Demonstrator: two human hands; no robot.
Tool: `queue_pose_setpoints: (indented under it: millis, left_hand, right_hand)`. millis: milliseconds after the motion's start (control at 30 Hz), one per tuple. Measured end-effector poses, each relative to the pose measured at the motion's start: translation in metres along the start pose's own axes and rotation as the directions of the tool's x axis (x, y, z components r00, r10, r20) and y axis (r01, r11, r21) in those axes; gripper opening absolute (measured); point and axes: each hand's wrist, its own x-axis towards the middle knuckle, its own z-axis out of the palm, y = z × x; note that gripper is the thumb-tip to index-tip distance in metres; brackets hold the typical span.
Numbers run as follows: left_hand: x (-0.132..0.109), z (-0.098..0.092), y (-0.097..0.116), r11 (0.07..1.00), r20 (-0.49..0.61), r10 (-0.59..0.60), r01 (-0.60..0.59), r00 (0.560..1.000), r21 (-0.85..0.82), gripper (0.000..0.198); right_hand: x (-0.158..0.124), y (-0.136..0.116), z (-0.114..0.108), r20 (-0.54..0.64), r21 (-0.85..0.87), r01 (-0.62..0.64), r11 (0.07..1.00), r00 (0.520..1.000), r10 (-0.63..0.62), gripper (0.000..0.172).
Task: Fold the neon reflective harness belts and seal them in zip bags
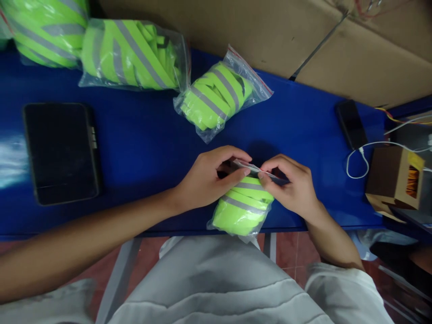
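A clear zip bag (241, 209) packed with folded neon-yellow reflective straps lies at the table's front edge. My left hand (218, 175) pinches the left part of the bag's top between thumb and fingers. At the right part of the same zip strip, my right hand (290, 182) grips with thumb and forefinger. The bag's mouth stands up between both hands; whether its zip is sealed I cannot tell. Just beyond my hands lies another zip bag of yellow straps (218, 96), its red-lined top pointing right.
Two larger bags of yellow straps, one nearer (131, 56) and one in the corner (50, 31), lie back left. A black tablet (62, 153) is at left. A phone (351, 123) with a white cable and an open cardboard box (388, 175) are right. A large carton (243, 27) borders the blue table.
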Motion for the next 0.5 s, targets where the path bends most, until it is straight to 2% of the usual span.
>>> queue_pose_setpoints:
  millis: [67, 167, 267, 500]
  left_hand:
    - [0.0003, -0.0001, 0.0010, 0.997, -0.036, -0.049, 0.047, 0.998, -0.055, 0.027]
    - [0.0012, -0.0002, 0.0033, 0.997, -0.054, -0.079, 0.078, 0.995, -0.015, 0.023]
    - [0.0018, -0.0001, 0.0044, 0.997, -0.052, -0.064, 0.066, 0.997, 0.034, 0.020]
    - [0.0006, 0.0003, 0.0012, 0.999, -0.019, -0.036, 0.036, 0.999, -0.003, 0.020]
  right_hand:
    - [0.0011, 0.0019, -0.0017, -0.007, -0.010, -0.016, 1.000, 1.000, 0.016, 0.008]
    - [0.0024, 0.0045, -0.0014, 0.003, -0.014, -0.024, 1.000, 1.000, 0.024, 0.006]
    - [0.0023, 0.0052, 0.0009, 0.005, -0.010, -0.015, 1.000, 1.000, 0.015, 0.006]
    - [0.0009, 0.0036, 0.0005, -0.027, 0.018, -0.068, 0.998, 0.997, 0.068, 0.007]
